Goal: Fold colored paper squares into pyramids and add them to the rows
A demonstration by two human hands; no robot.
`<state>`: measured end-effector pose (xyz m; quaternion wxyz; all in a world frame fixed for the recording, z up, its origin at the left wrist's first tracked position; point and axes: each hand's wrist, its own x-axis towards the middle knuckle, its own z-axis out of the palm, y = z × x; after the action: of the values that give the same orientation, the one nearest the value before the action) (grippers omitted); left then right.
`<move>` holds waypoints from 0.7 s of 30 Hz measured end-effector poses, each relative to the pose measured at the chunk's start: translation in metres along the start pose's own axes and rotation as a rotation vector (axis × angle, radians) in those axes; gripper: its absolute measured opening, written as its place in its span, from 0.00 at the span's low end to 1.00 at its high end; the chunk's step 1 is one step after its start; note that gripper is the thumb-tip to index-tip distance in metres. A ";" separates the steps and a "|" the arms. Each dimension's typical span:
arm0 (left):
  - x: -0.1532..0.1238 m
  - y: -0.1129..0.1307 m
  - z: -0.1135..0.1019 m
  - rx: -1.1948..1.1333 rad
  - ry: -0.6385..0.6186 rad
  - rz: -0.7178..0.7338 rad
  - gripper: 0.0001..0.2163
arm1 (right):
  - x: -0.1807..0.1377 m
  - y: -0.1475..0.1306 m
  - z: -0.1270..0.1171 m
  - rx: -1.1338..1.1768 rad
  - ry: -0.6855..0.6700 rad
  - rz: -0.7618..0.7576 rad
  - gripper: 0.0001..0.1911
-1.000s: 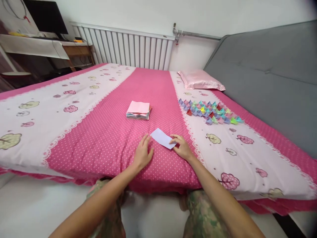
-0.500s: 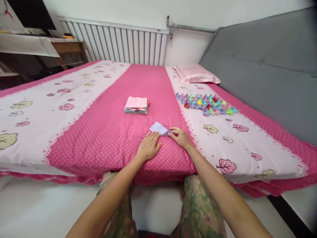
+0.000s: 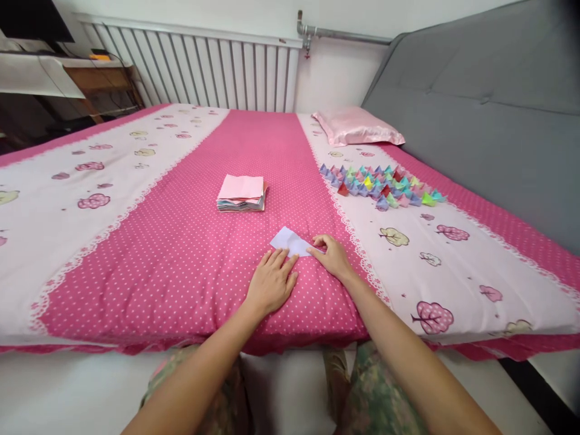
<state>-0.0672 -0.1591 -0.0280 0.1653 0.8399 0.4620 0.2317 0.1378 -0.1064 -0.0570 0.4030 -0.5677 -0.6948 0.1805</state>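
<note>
A pale lilac sheet of origami paper (image 3: 290,240) lies on the pink dotted bedspread (image 3: 181,260) in front of me. My left hand (image 3: 272,281) rests flat on the near side of the sheet, palm down and fingers extended. At the sheet's right corner, the thumb and index finger of my right hand (image 3: 333,257) close on the paper, with the other fingers curled. Farther off to the left sits a stack of square paper (image 3: 241,194), pink on top. Rows of small folded paper shapes (image 3: 376,187) in many colours stand to the right.
A pink pillow (image 3: 357,125) lies near the grey headboard (image 3: 475,72). Behind the bed runs a white radiator (image 3: 194,66), with a metal pipe (image 3: 348,36) beside it. A desk with a dark monitor (image 3: 34,21) is at the far left.
The paper's right part, raised and shaded before, now looks flatter. My right thumb has shifted slightly at that corner. The left hand stays on the near side. The view has tilted a little.
</note>
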 end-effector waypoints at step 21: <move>0.004 0.006 -0.001 0.318 -0.036 -0.011 0.20 | 0.004 -0.017 -0.021 -0.081 0.047 0.326 0.09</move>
<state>-0.0615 -0.1590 -0.0230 0.0399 0.8570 0.4944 0.1398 0.1432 -0.1118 -0.0304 0.3614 -0.6927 -0.5905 0.2021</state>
